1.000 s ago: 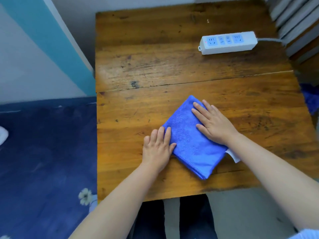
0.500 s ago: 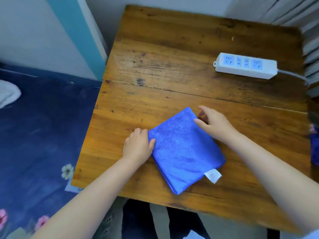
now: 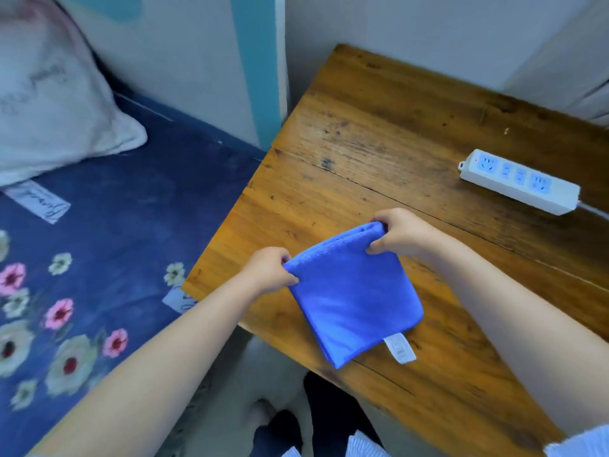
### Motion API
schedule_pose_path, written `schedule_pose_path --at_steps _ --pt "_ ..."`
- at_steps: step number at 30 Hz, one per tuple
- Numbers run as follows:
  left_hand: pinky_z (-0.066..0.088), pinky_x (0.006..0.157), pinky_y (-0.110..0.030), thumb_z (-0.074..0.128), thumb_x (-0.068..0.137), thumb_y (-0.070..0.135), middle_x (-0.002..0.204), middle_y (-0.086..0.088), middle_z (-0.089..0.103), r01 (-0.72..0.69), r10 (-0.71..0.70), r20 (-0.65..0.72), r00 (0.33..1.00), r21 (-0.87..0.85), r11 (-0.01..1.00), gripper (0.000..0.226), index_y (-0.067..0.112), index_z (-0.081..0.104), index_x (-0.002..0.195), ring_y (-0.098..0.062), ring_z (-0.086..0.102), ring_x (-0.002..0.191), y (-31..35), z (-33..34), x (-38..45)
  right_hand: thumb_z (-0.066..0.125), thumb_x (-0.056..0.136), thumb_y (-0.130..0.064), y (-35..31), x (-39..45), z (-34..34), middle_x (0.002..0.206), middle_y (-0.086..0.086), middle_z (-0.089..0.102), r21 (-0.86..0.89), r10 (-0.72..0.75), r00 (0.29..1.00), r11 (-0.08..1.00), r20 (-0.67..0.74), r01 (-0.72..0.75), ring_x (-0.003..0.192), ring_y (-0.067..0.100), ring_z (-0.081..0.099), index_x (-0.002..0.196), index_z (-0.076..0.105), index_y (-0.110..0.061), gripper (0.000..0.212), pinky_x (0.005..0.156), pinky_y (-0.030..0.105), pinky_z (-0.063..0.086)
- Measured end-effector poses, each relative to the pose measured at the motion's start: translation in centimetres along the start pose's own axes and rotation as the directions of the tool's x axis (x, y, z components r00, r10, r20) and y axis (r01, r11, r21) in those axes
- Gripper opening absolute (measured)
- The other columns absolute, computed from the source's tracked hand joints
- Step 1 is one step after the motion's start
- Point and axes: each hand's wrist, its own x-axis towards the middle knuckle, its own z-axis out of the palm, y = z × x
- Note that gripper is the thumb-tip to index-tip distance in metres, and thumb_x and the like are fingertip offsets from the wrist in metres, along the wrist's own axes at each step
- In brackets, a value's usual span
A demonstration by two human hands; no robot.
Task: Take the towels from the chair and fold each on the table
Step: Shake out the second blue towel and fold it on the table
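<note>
A folded blue towel [image 3: 352, 298] with a white tag at its near edge lies near the front left of the wooden table [image 3: 379, 153]. My left hand [image 3: 268, 270] pinches the towel's left corner. My right hand [image 3: 400, 234] pinches its far corner, which is lifted and bunched off the wood. The near part of the towel still rests on the table. No chair is in view.
A white power strip [image 3: 519, 184] lies at the table's right with its cable running off right. A bed with a dark blue floral sheet [image 3: 99, 258] and a pale pillow [image 3: 49, 94] stands left of the table. The wall rises behind.
Both hands went from lying flat beside and on the towel to pinching its corners and lifting its far edge. The camera has swung left, bringing the bed and pillow into view.
</note>
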Motion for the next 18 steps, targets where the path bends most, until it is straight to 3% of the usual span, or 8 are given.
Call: schedule_pose_path --at_steps 3,7,12,15,18 --pt "0.031 0.052 -0.023 0.063 0.080 0.013 0.078 0.001 0.053 -0.018 0.010 -0.150 0.989 -0.052 0.998 0.011 0.015 0.052 0.078 -0.019 0.048 0.078 -1.9 -2.2 -3.0 0.065 0.074 -0.005 -3.9 -0.8 0.1 0.076 0.004 0.047 -0.091 -0.124 0.992 0.988 -0.006 0.123 0.075 0.020 0.044 0.081 0.055 -0.006 0.013 0.052 0.025 0.031" --pt "0.031 0.053 -0.025 0.059 0.080 0.012 0.078 0.002 0.053 0.010 -0.054 -0.382 0.923 -0.117 0.993 0.023 0.022 0.044 0.066 -0.019 0.047 0.079 -5.6 -5.1 -8.1 0.065 0.073 -0.004 -9.9 -2.3 1.8 0.088 0.005 0.048 -0.203 -0.306 0.949 0.936 -0.073 0.286 0.082 0.018 0.042 0.095 0.060 -0.003 0.022 0.054 0.031 0.027" --pt "0.037 0.069 -0.029 0.059 0.080 0.006 0.087 -0.004 0.054 0.045 -0.207 -0.621 0.756 -0.266 0.963 0.011 0.016 0.055 0.077 -0.028 0.053 0.088 -13.1 -6.8 -18.3 0.067 0.071 -0.002 -18.1 -6.6 7.7 0.093 0.014 0.056 -0.302 -0.579 0.810 0.792 -0.097 0.530 0.086 0.023 0.046 0.096 0.063 0.003 0.025 0.060 0.023 0.023" --pt "0.034 0.068 -0.028 0.058 0.080 0.003 0.088 -0.009 0.057 0.029 -0.266 -0.724 0.637 -0.322 0.946 0.009 0.005 0.062 0.088 -0.031 0.055 0.094 -18.1 -6.7 -25.3 0.072 0.067 -0.001 -23.0 -10.3 11.6 0.100 0.017 0.063 -0.319 -0.716 0.697 0.669 -0.034 0.672 0.094 0.030 0.055 0.092 0.064 0.007 0.027 0.070 0.016 0.026" --pt "0.032 0.066 -0.026 0.056 0.083 0.002 0.094 -0.011 0.063 0.013 -0.353 -0.781 0.516 -0.404 0.914 0.011 0.004 0.062 0.092 -0.032 0.056 0.097 -23.0 -6.0 -33.3 0.074 0.070 -0.006 -28.3 -15.3 16.2 0.103 0.014 0.063 -0.313 -0.788 0.615 0.575 0.037 0.756 0.098 0.027 0.055 0.099 0.064 0.003 0.033 0.068 0.016 0.028"
